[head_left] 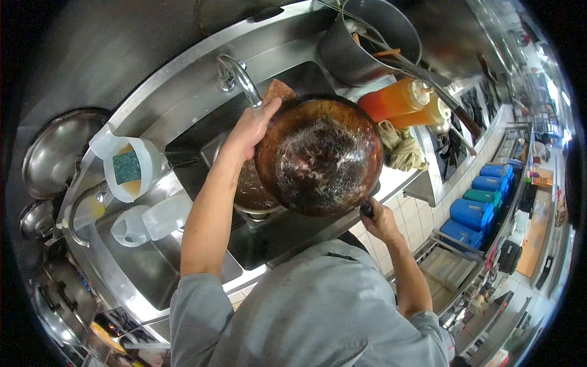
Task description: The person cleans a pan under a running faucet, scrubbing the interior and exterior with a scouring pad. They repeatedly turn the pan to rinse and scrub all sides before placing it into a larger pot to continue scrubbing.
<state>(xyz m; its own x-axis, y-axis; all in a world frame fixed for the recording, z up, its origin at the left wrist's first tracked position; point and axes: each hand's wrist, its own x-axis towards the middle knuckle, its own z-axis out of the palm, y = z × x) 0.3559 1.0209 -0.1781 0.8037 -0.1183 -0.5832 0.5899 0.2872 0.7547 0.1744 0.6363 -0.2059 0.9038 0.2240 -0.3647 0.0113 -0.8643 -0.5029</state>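
A frying pan [321, 156] is held over the sink with its dark, scorched underside turned up toward me. My right hand [384, 221] is wrapped round its black handle [367, 209]. At the pan's far left rim, my left hand [254, 128] grips a brown scouring pad [279, 92], some of its fingers hidden by the pan and pad. Just beside that hand is the chrome faucet [244, 82]. Below the pan, a metal vessel [254, 189] sits partly covered in the sink basin [195, 144].
On the left stand a cut white jug [131, 168] with a green scrubber [126, 168] and more plastic containers [165, 217]. A large pot [370, 43] holding utensils, orange sauce bottles [391, 101] and a crumpled cloth [400, 147] are to the right, near the stove [449, 147].
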